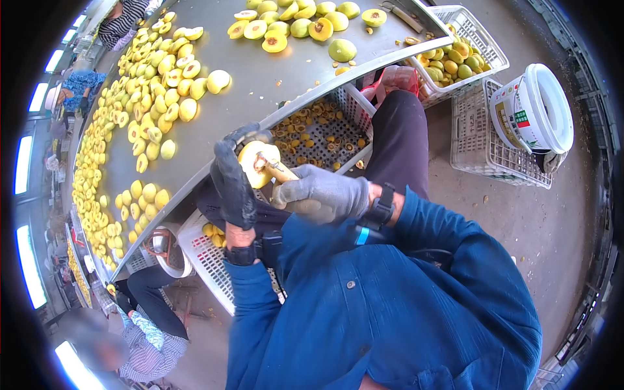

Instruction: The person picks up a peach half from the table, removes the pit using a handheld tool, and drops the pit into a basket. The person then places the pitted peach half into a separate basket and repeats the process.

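Note:
My left hand (234, 188), in a black glove, is wrapped round a halved yellow peach (251, 156) with its cut face turned up. In my right hand (328, 194), grey-gloved, is a pitting tool with a wooden handle (282, 171). Its metal end sits at the brown pit hollow in the middle of the peach half. Both hands are above my lap, close to the edge of the metal table (253, 71). Just beyond them, a crate (357, 106) below the table edge contains scattered pits and scraps (315, 123).
Peach halves (159, 97) cover the table's left side; more fruit (299, 23) lies at the far end beside another tool (407, 19). Right of me are a fruit-filled crate (497, 49) and a white bucket (513, 107) on a crate. A co-worker (153, 344) sits at left.

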`<move>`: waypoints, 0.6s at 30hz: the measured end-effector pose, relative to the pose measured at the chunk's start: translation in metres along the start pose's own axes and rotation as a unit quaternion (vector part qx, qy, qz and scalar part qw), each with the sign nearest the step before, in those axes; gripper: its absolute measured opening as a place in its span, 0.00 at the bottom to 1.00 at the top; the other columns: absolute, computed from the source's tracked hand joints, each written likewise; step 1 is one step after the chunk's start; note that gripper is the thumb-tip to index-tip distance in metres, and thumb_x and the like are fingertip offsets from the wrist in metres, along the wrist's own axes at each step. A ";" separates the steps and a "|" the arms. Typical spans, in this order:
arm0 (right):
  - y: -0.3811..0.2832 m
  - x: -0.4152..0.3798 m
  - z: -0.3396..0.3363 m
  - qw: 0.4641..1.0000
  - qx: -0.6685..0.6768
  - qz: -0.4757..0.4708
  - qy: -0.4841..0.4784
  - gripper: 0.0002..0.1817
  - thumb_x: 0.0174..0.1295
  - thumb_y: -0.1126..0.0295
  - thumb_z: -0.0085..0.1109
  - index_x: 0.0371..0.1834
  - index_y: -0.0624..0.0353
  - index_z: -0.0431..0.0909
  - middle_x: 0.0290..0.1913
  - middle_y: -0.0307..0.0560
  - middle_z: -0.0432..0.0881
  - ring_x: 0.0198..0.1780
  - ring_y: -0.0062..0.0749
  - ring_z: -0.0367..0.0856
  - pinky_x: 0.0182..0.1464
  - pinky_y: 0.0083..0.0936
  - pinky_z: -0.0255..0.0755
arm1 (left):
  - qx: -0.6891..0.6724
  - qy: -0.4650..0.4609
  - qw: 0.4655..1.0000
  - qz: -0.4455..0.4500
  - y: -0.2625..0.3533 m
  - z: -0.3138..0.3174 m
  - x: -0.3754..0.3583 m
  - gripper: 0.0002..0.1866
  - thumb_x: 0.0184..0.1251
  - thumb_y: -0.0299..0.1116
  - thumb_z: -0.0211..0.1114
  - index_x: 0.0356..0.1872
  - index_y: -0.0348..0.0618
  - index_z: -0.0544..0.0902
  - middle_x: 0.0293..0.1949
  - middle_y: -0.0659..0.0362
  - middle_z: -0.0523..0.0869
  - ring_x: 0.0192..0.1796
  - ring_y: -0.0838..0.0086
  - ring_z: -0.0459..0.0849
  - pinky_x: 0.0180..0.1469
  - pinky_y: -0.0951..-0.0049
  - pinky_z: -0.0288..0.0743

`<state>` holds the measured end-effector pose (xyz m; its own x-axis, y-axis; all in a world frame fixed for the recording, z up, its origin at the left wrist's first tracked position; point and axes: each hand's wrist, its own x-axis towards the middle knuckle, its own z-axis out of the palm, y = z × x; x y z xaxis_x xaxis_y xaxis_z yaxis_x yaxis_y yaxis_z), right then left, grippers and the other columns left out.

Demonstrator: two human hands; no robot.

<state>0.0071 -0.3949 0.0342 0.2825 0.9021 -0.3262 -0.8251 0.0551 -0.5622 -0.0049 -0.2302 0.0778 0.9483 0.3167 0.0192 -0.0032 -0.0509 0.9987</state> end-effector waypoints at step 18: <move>-0.021 -0.019 0.013 0.969 -0.227 0.097 0.015 0.15 0.64 0.63 0.59 0.50 0.60 0.80 0.21 0.30 0.75 0.18 0.16 0.70 0.21 0.17 0.64 | 0.168 -0.081 0.973 0.137 0.002 -0.016 -0.018 0.23 0.79 0.44 0.44 0.39 0.35 0.82 0.37 0.52 0.87 0.40 0.67 0.86 0.48 0.67 0.79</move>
<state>0.0130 -0.4076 0.0621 0.1644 0.8633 -0.4772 -0.5656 -0.3138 -0.7626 -0.0268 -0.2205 0.0800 0.9642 0.0952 0.2475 -0.1849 -0.4277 0.8848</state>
